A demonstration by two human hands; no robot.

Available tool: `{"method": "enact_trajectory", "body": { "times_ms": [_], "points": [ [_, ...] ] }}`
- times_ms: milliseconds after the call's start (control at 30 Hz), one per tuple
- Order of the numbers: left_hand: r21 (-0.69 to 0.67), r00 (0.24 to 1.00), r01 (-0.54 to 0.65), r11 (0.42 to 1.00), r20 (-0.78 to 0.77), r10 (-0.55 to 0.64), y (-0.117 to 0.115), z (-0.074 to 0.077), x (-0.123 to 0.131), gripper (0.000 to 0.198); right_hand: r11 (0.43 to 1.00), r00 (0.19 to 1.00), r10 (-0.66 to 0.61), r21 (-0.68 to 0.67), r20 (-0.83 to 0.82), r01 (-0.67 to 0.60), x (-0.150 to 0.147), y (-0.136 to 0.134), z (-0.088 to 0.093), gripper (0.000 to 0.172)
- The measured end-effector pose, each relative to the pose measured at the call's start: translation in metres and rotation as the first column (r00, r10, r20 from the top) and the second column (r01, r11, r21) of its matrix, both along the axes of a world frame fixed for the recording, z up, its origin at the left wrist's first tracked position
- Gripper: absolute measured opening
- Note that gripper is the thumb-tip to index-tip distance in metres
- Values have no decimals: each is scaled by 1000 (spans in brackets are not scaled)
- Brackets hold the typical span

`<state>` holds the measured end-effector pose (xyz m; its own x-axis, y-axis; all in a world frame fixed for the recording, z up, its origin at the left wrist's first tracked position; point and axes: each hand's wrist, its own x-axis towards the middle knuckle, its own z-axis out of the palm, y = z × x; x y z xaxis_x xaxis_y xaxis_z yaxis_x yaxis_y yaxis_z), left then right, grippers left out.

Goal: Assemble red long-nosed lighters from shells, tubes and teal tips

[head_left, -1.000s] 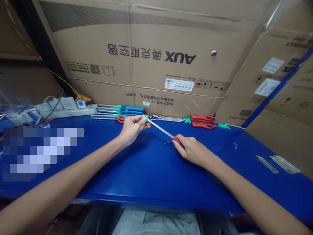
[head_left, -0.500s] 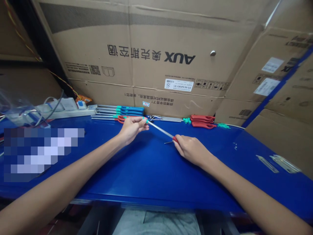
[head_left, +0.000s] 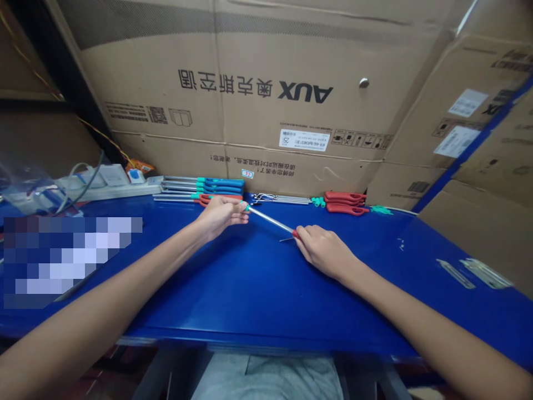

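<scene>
Two hands hold a steel rod (head_left: 270,220) above the blue table (head_left: 233,300): left hand (head_left: 220,215) at its teal end, right hand (head_left: 322,253) at its red, fingers closed.

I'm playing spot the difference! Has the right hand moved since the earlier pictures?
Yes, a little. The right hand has shifted left, further from the red-handled tools at the back, and now covers more of the red grip.
</scene>
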<state>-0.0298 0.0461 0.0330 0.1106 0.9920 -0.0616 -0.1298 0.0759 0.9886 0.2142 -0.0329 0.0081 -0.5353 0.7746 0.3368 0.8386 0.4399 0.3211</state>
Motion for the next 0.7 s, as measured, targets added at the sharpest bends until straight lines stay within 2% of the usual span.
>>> {"method": "enact_trajectory", "body": {
  "times_ms": [167,300,467,700],
  "points": [
    [-16,999,13,1000,-43,-13,1,-1,-2,8,1000,999,15,-12,-37,-16,0,1,-2,29],
    [51,997,40,998,-67,-37,-1,-2,-2,8,987,985,51,-144,-166,-75,3,2,1,26],
    [129,996,63,990,-78,-53,-2,-4,1,4,915,914,-37,-381,-405,-132,8,2,9,24],
    [230,998,58,972,-31,-52,-3,-6,5,6,835,813,-124,-503,-569,-225,11,2,17,29]
  ]
}}
